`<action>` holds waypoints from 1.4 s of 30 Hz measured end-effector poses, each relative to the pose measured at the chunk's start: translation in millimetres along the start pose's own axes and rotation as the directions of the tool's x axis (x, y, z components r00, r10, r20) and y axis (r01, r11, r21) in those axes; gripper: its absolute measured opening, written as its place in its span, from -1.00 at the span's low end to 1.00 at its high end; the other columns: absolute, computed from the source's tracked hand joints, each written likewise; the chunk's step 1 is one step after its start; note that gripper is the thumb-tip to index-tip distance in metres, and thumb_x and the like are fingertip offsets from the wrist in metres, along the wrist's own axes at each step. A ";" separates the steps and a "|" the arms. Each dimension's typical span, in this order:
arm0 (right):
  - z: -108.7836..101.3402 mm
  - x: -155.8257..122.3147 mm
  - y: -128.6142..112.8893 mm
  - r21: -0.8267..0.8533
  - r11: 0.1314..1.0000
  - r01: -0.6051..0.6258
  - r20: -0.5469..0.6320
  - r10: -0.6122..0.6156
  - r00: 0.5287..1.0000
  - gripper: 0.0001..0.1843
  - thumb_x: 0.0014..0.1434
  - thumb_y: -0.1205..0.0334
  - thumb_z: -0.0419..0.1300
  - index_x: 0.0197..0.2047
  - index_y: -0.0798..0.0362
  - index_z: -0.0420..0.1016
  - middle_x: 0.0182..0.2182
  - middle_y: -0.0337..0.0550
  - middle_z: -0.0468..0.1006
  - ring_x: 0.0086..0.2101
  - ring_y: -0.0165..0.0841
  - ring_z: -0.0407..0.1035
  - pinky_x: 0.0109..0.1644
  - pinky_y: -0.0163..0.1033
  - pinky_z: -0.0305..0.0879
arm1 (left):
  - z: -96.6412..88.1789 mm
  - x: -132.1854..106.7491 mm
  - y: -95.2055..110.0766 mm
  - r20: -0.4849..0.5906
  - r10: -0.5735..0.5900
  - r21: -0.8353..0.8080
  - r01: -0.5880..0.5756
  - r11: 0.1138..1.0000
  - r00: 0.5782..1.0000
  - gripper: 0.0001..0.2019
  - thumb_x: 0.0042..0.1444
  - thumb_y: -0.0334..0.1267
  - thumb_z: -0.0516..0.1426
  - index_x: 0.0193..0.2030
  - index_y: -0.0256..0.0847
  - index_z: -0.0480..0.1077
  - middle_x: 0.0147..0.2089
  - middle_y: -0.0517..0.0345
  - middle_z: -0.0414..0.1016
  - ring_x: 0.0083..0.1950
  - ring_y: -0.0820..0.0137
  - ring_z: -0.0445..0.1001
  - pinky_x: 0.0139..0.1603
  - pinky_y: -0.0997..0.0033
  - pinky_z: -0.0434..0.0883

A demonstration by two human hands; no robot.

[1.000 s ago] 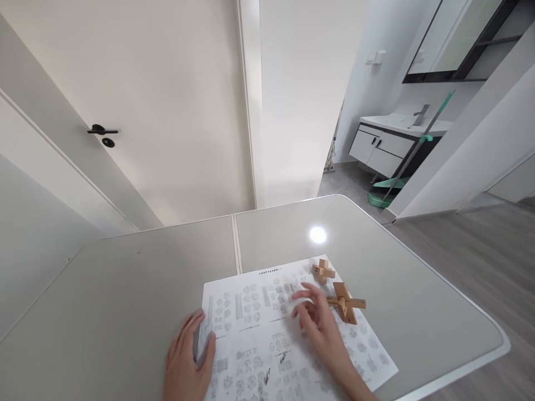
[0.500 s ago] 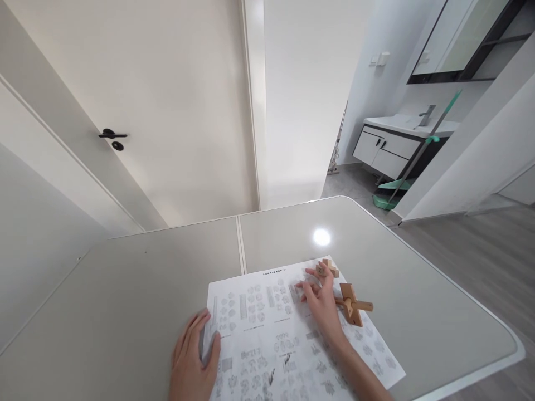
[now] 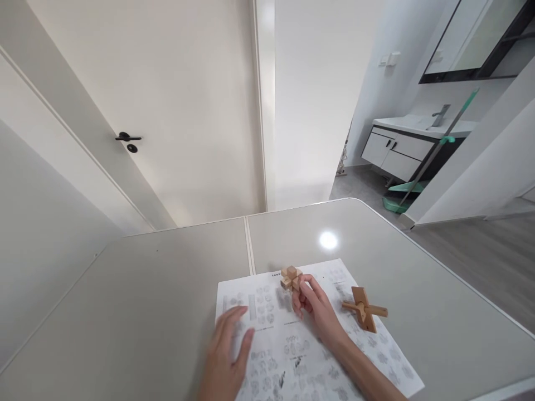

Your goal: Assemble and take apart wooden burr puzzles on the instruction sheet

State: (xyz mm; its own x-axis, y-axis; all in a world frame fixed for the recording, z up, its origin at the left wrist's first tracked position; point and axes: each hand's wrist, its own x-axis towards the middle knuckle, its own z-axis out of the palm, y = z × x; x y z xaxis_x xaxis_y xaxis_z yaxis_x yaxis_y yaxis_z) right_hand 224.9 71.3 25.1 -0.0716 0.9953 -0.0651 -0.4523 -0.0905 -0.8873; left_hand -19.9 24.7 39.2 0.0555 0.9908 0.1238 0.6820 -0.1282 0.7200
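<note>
My right hand (image 3: pixel 315 312) pinches a small wooden burr puzzle (image 3: pixel 291 277), made of interlocking blocks, between thumb and fingers. It is held over the upper middle of a white printed sheet (image 3: pixel 307 328). My left hand (image 3: pixel 225 353) hovers over the left part of the sheet, thumb and fingers apart, holding nothing. A second wooden puzzle (image 3: pixel 364 310), with crossed flat and rod-like pieces, lies on the sheet's right side, beside my right forearm. Rows of small grey diagrams cover the paper, though the print is too blurred to read.
The sheet lies on a grey table (image 3: pixel 175 289) with a pale rim and a seam across it. A ceiling light reflects near its far edge. Beyond stand a door with a black handle (image 3: pixel 129 137), a washbasin cabinet (image 3: pixel 393 147) and a green-handled broom and dustpan (image 3: pixel 397 203).
My right hand has taken hold of the burr puzzle at the sheet's upper right and carried it left. My left hand has moved right, over the paper. The view has shifted slightly.
</note>
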 end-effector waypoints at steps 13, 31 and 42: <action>-4.1 -5.5 10.3 -0.050 0.998 -0.038 0.243 0.049 0.969 -0.52 0.32 -0.29 0.19 -0.29 -0.08 0.19 -0.61 -0.46 0.15 -0.60 -0.45 -0.07 -0.45 -0.30 0.00 | 35.5 69.0 45.3 0.529 0.107 -0.588 0.273 0.761 0.842 -0.44 0.41 0.23 -0.08 0.23 -0.08 0.45 0.14 0.02 0.57 0.19 0.11 0.51 0.36 0.06 0.30; 6.2 -13.0 2.3 -0.325 0.937 0.127 0.387 0.009 0.922 -0.61 0.38 -0.15 0.16 -0.26 0.00 0.51 -0.46 -0.26 0.41 -0.51 -0.37 0.27 -0.37 -0.24 0.23 | 54.4 55.4 36.5 0.334 0.002 -0.691 0.244 0.680 0.942 -0.47 0.41 0.19 -0.05 0.25 -0.17 0.31 0.10 -0.05 0.59 0.11 0.14 0.55 0.20 0.13 0.43; 2.3 -14.0 5.9 -0.367 0.921 0.129 0.277 -0.024 0.960 -0.70 0.39 -0.11 0.18 -0.10 -0.05 0.35 -0.54 -0.36 0.42 -0.56 -0.41 0.26 -0.43 -0.30 0.21 | 57.3 52.1 34.3 0.263 -0.038 -0.684 0.214 0.698 0.964 -0.44 0.38 0.23 -0.03 0.30 -0.11 0.26 0.14 -0.05 0.55 0.17 0.11 0.52 0.28 0.04 0.37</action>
State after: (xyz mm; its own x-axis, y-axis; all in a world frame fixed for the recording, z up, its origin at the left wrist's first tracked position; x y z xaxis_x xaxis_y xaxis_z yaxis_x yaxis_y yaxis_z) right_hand 221.1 56.8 21.9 -0.3043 0.9487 0.0855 -0.0992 0.0577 -0.9934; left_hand 48.1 74.5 31.2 0.2194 0.9717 -0.0873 -0.0112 0.0920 0.9957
